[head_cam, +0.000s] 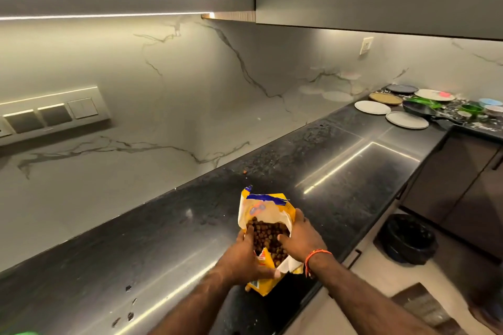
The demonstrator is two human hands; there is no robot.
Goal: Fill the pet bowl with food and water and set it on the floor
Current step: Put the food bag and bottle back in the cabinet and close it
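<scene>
A yellow pet food bag (pixel 268 202) with a torn-open top stands on the black counter (pixel 340 171) near its front edge. Brown kibble (pixel 265 234) fills its mouth. My left hand (pixel 245 255) grips the bag's left side and lower front. My right hand (pixel 299 236) holds the right edge, its fingers resting on the kibble at the opening. An orange thread band circles my right wrist. No pet bowl shows near my hands.
Several plates (pixel 372 107) and green and dark bowls (pixel 419 107) lie at the counter's far right end. One stray kibble (pixel 245 172) sits by the marble wall. A black-lined bin (pixel 408 238) stands on the floor to the right. Wall switches (pixel 51 115) are on the left.
</scene>
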